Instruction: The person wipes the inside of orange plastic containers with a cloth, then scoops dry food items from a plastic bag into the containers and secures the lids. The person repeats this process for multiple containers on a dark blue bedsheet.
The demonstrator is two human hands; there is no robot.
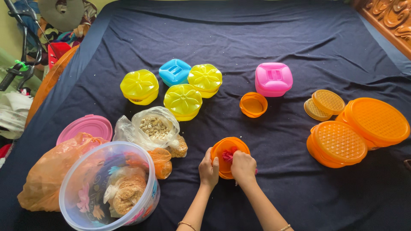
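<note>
Orange tub [223, 150] sits steadied by left hand [208, 170]; right hand [242, 166], closed on red packet [229, 155], should press it down gently.

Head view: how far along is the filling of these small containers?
Done, by appearance: three yellow containers, a blue one and a pink one sit lidded. In hand: left hand steadies an orange container; right hand presses something red in. Left: an open orange cup, bagged snacks.

Between the hands, the small orange container [224, 154] looks glossy smooth plastic; beneath them, the dark bedsheet [265, 38] is matt, creased cloth.
</note>
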